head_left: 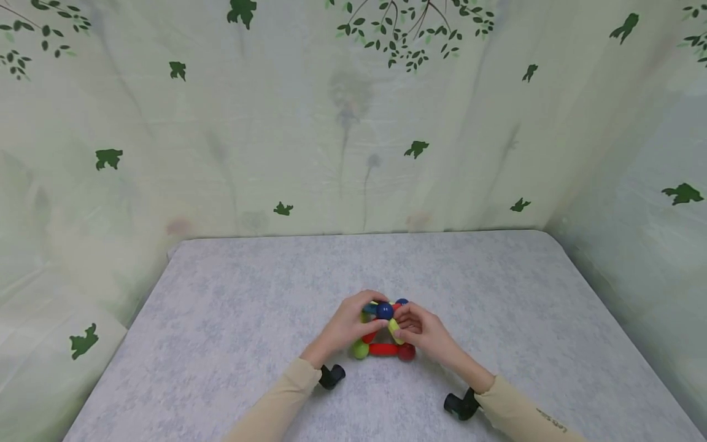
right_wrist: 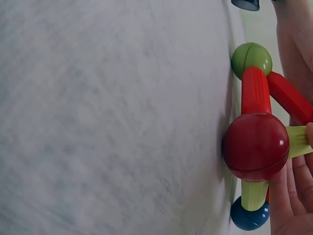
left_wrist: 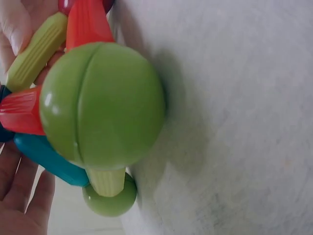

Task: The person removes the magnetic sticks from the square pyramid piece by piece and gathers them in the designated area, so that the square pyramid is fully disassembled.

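A toy frame of coloured balls and ribbed rods stands on the table. My left hand [head_left: 353, 316] holds its top, thumb and fingers about the dark blue ball [head_left: 384, 311] beside a teal rod [left_wrist: 51, 159]. From the other side, my right hand [head_left: 425, 331] pinches a yellow-green rod [head_left: 394, 329] that slants between the blue ball and the dark red ball [right_wrist: 257, 147]. Along the near base, a red rod [head_left: 383, 349] joins that red ball to a green ball [left_wrist: 102, 105]. Another green ball [left_wrist: 111, 198] and a second blue ball [right_wrist: 249, 214] sit at far corners.
A grey mottled cloth covers the table [head_left: 248, 294]. Black camera mounts hang at the left wrist [head_left: 332, 376] and the right wrist [head_left: 461, 406], close above the cloth. A pale curtain [head_left: 298, 135] with leaf prints stands behind the table and at both sides.
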Demonstrator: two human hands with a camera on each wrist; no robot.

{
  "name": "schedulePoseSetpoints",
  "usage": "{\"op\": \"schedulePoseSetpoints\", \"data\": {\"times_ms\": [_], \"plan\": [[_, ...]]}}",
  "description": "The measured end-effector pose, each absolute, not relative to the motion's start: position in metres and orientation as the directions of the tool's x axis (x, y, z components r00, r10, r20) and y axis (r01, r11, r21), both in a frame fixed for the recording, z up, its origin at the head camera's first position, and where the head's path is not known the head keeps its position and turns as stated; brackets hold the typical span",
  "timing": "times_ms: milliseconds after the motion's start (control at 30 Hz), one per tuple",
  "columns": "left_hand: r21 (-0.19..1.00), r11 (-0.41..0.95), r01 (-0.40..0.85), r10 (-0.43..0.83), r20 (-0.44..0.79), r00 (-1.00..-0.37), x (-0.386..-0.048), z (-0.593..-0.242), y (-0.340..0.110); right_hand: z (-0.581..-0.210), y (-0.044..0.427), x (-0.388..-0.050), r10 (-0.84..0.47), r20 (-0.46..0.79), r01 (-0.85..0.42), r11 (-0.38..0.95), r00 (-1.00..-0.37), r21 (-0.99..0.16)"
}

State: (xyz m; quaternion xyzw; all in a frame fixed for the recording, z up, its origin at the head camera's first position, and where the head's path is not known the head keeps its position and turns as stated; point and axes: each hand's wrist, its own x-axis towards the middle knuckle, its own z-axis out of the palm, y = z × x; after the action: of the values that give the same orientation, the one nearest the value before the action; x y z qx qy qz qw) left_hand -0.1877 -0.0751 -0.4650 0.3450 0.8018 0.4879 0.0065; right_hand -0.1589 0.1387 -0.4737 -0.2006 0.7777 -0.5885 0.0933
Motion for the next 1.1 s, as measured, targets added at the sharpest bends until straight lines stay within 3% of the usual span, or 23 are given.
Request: {"op": "schedulePoseSetpoints", "data": {"times_ms": [200,400,533,833,1100], "plan": [[0.799,0.247,0.549,0.586,0.328,-0.741,-0.191,-0.466,-0.079,-0.475,0.135,-0.155,-0.408,0.098,-0.203,0.222,-0.908,-0.954],[0.826,0.252,0.504,0.560,0.300,-0.772,-0.193,-0.464,-0.086,-0.474,0.132,-0.151,-0.377,0.065,-0.161,0.228,-0.924,-0.960],[0.825,0.254,0.504,0.582,0.286,-0.761,-0.194,-0.461,-0.088,-0.474,0.133,-0.150,-0.370,0.064,-0.164,0.245,-0.927,-0.956],[0.785,0.277,0.554,0.564,0.334,-0.755,-0.191,-0.461,-0.085,-0.464,0.142,-0.170,-0.247,0.170,-0.240,0.289,-0.954,-0.927],[0.742,0.311,0.594,0.502,0.402,-0.765,-0.186,-0.461,-0.081,-0.467,0.147,-0.191,-0.469,0.130,-0.311,0.333,-0.874,-0.890]]}}
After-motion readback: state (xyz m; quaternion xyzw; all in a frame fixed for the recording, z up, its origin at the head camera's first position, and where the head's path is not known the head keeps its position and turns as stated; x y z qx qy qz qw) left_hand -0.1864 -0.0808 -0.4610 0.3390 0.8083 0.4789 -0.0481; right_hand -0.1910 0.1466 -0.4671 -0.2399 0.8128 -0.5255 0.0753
